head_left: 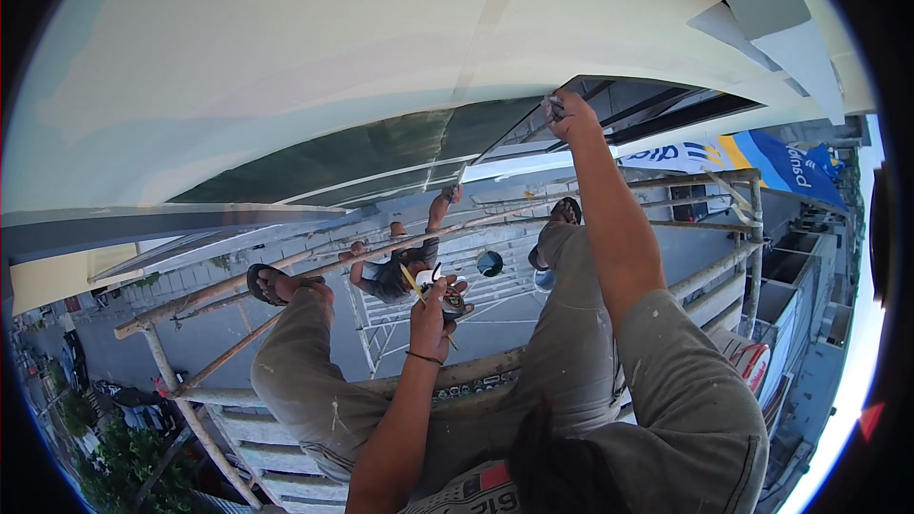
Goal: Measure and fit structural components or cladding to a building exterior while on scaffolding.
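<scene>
My left hand (433,322) is raised in front of my lap, its fingers closed around a thin yellow stick (413,284), pencil-like, and a small rounded dark case (453,302) that looks like a tape measure. A white piece (429,276) shows at its top. With the arm stretched far forward, my right hand (574,118) is at the lower edge of the pale wall (381,48), beside the corner of a dark opening (657,109). Its fingers are closed on something small and greyish that I cannot make out.
I sit on scaffolding with sandaled feet on pole rails (205,300), high above a paved ground. Below, another person (388,278) reaches up to the wall from a lower platform (476,262) bearing a bucket (489,264). A white-and-red bucket (747,357) and a blue-yellow banner (785,167) are right.
</scene>
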The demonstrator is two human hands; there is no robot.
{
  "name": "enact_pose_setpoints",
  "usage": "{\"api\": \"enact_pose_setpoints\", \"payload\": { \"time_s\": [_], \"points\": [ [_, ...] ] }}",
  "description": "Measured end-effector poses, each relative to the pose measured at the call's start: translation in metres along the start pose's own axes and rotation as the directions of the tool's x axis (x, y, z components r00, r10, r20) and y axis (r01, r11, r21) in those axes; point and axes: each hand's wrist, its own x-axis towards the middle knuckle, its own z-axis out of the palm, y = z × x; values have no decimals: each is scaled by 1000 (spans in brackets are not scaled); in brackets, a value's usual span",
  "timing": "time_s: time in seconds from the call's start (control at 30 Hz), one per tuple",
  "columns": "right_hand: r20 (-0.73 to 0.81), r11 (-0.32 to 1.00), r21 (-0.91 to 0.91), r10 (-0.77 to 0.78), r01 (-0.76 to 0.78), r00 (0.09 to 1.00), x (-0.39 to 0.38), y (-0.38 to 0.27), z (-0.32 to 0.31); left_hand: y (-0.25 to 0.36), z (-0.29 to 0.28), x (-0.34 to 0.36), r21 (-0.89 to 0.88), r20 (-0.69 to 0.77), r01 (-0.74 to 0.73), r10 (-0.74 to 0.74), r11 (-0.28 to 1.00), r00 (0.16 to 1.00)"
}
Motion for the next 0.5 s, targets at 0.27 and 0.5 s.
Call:
{"api": "enact_pose_setpoints", "payload": {
  "time_s": [0.27, 0.5],
  "points": [
    [36, 982, 72, 172, -174, 985, 4, 2, -1, -1, -6, 2, -2, 13, -7, 7, 1000, 1000],
    [143, 967, 254, -8, -29, 990, 23, 4, -30, -5, 11, 8, 1, 39, 19, -19, 1000, 999]
  ]
}}
